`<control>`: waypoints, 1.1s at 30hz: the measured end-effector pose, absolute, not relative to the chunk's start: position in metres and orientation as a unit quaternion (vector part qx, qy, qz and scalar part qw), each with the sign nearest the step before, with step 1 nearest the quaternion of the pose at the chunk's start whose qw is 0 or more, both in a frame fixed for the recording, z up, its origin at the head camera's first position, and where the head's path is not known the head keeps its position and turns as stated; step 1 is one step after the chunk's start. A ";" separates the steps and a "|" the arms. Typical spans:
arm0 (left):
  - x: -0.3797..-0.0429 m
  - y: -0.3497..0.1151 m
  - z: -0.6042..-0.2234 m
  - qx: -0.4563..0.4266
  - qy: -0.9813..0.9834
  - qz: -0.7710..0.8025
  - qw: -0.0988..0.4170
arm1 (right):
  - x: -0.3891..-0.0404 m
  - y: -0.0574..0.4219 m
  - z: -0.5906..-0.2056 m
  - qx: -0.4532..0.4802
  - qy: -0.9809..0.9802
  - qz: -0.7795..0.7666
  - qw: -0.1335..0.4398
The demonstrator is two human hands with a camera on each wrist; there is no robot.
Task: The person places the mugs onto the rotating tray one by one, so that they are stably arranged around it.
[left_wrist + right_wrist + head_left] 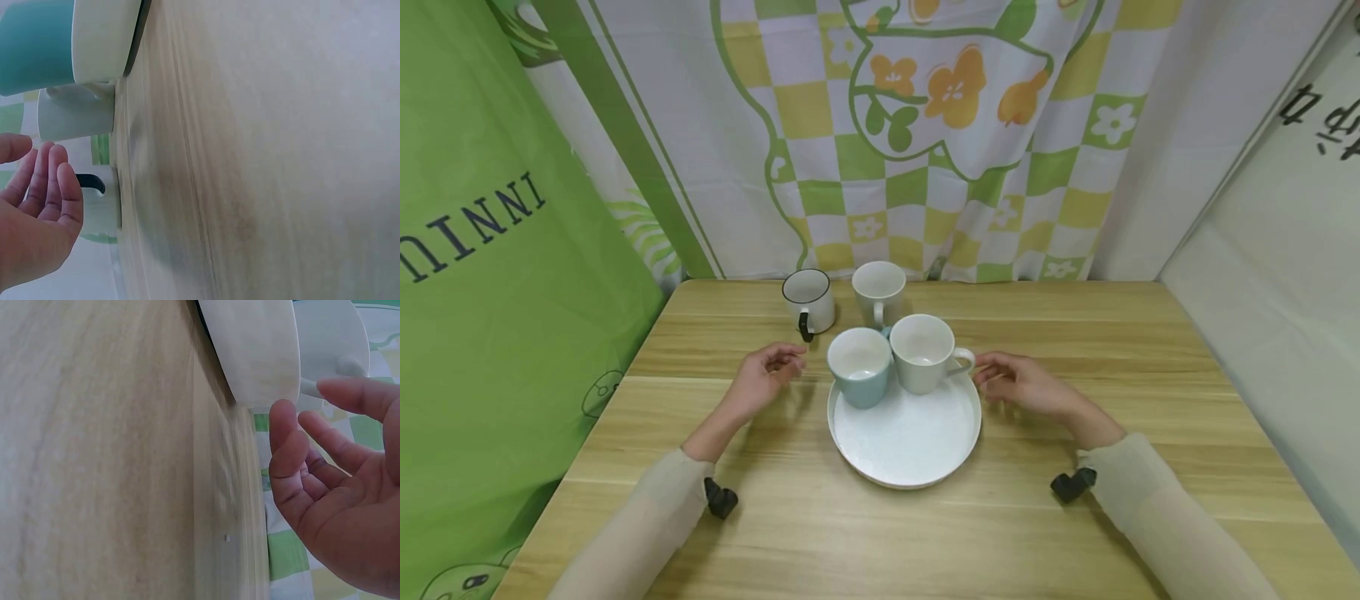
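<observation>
A round white tray lies on the table with two mugs on its far half. One is a light blue mug at the left, the other a white mug whose handle points right. My right hand is beside that handle, fingers loosely bent and nothing in them; whether a fingertip touches the handle I cannot tell. My left hand hovers left of the tray, its relaxed fingers holding nothing. Just beyond it stands a white enamel mug with a black rim and black handle.
Another white mug stands behind the tray near the table's far edge, handle toward me. The wooden table meets a patterned curtain at the back. Green cloth hangs at the left, a pale one at the right.
</observation>
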State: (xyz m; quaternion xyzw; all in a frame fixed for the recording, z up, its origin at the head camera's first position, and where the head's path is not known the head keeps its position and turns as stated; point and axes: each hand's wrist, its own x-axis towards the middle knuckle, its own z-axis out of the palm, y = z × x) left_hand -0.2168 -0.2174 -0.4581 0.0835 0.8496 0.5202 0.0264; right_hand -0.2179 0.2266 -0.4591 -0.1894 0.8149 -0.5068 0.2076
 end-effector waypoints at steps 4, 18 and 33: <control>-0.220 -0.219 -0.457 0.073 0.851 0.520 0.028 | -0.217 0.226 -0.458 -0.199 0.814 -0.503 0.211; -0.236 -0.227 -0.461 -0.004 0.832 0.554 0.037 | -0.219 0.223 -0.462 -0.195 0.815 -0.498 0.222; -0.248 -0.234 -0.462 -0.033 0.813 0.579 0.048 | -0.213 0.227 -0.463 -0.197 0.819 -0.490 0.223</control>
